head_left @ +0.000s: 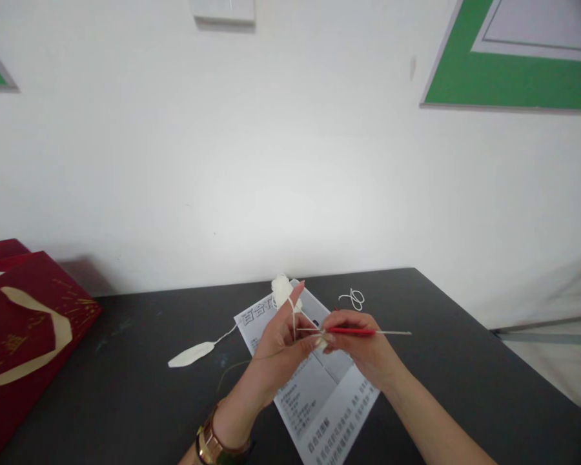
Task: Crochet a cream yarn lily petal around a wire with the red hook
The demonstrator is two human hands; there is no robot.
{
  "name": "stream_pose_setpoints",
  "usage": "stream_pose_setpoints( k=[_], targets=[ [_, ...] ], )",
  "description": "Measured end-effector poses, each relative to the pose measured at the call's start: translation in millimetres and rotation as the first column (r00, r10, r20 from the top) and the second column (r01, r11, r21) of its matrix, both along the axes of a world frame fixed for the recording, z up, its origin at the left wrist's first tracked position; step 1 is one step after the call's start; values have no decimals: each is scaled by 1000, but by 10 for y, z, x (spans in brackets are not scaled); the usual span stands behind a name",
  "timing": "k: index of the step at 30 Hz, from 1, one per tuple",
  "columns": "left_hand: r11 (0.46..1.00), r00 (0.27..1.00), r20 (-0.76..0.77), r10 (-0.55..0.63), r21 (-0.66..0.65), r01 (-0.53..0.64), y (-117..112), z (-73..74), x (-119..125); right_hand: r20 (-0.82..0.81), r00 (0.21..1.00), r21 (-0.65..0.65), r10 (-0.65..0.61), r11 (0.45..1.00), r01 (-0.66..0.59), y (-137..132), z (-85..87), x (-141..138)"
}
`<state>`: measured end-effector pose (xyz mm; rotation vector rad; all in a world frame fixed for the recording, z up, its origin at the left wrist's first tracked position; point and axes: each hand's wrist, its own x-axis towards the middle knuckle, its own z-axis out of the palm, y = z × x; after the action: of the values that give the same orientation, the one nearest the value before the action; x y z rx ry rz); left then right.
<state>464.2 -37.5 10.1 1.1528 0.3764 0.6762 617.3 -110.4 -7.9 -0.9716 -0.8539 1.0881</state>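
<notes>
My right hand (363,345) is closed around the red grip of a crochet hook (352,330), whose metal shaft sticks out past the hand on both sides. Between the fingertips of my left hand (277,349) is a small white crochet piece (322,345), mostly hidden by the fingers. White yarn (293,315) runs over the raised left index finger, and the hook's left end reaches toward it. Behind that hand sits a white yarn ball (281,288). Under both hands lies a printed paper sheet (314,413). Left of it is a white leaf-shaped crocheted piece (192,354) with a yarn tail.
A loose curl of white yarn (355,299) lies at the back of the black table (140,361). A thin dark strand (232,368) passes by my left wrist. The red gift bag (33,336) with a cream ribbon stands at the left, and a white wall rises behind.
</notes>
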Motion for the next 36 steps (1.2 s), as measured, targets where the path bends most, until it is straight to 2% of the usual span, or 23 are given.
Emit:
stream_pose_setpoints(
  k=[5, 9, 13, 18, 23, 29, 32, 34, 36],
  targets=[
    [998, 995, -85, -47, 36, 50, -50, -9, -39, 27, 999, 3, 37, 999, -37, -33, -14, 16],
    [997, 991, -109, -78, -3, 78, -92, -3, -49, 58, 997, 4, 55, 998, -55, -67, 5, 29],
    [998, 999, -40, -25, -61, 23, -126, -51, -16, 83, 994, 19, 66, 998, -67, -84, 31, -4],
    [993, 998, 53, 18, -119, -12, -162, -80, -11, 23, 1000, 86, 18, 996, -20, -95, 17, -65],
    [978, 994, 88, -62, -193, 79, -168, -101, -21, -24, 1000, 124, -11, 992, 14, -113, -3, -51],
    [955, 985, 61, -163, -240, 173, -132, -58, -64, 89, 995, 159, -49, 987, 35, -112, 12, -8],
    [949, 972, 24, -232, -215, 232, -94, -59, -80, 18, 996, 148, -85, 986, 81, -106, 19, -22],
    [950, 958, -4, -287, -133, 284, -83, -126, -53, -106, 990, 118, -91, 988, 103, -103, 17, -47],
    [965, 964, -41, -263, -22, 262, -96, -229, 5, -237, 968, 59, -87, 993, 104, -99, 5, -78]
  ],
)
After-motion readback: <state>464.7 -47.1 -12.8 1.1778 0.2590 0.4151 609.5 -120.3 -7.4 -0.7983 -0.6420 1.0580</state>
